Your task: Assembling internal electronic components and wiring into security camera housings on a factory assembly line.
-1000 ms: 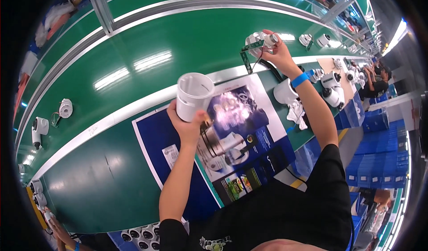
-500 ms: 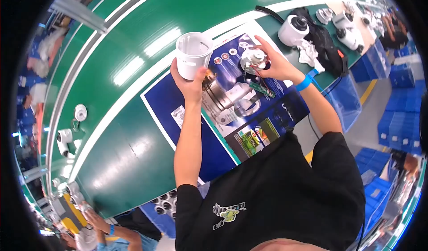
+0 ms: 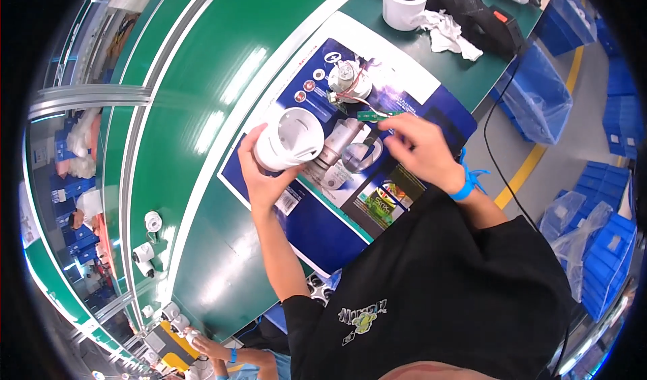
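Note:
My left hand is wrapped round a white cylindrical housing, its open, hollow end facing up. A white round motor-like part rests on the printed sheet beyond my hands. Red and white wires run from it toward a small green circuit board. Close to the board's near end is my right hand, with index finger and thumb apart and the other fingers partly curled. I see nothing held in it.
On the bench's far right stand a white dome-topped camera housing, a crumpled white cloth and a black bag. Blue bins line the right side. At lower left, a co-worker's hand handles white parts.
My right hand has let go of the motor-like part, now on the sheet, and drawn back toward me. My left hand has brought the housing lower and nearer. The view has shifted.

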`<state>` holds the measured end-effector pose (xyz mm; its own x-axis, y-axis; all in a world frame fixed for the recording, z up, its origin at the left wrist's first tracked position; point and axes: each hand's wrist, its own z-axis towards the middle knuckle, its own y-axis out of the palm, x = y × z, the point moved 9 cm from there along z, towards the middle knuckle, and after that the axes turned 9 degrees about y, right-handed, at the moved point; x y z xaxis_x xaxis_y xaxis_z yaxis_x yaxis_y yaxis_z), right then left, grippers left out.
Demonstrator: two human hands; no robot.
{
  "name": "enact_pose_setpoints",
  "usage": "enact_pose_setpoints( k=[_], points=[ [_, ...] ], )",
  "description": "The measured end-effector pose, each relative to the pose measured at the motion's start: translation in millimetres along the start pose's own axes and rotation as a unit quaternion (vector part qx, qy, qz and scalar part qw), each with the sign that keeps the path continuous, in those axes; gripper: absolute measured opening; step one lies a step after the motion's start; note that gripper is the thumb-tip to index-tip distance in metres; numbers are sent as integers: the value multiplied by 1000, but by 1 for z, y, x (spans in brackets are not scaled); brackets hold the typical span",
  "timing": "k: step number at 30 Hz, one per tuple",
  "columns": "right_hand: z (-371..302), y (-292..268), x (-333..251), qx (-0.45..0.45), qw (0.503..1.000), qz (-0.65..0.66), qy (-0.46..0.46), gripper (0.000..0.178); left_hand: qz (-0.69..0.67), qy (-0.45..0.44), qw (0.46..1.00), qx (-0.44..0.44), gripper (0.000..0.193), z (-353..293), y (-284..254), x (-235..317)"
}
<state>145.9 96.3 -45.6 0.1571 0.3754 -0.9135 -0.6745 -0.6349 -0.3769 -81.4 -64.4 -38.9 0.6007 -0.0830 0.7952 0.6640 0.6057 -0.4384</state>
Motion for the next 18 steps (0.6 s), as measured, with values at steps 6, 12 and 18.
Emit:
enact_pose_setpoints(
  k=[6,12,18],
  points=[
    [32,50,0,-24,995,-97,-21,42,-124,-69,984,106,97,-40,12,-31],
    [47,68,20,49,973,-198,112,32,-134,-78,982,106,97,-39,8,-40],
    [45,72,22,60,994,-24,91,15,-137,-61,983,109,96,-41,4,-48]
  ],
)
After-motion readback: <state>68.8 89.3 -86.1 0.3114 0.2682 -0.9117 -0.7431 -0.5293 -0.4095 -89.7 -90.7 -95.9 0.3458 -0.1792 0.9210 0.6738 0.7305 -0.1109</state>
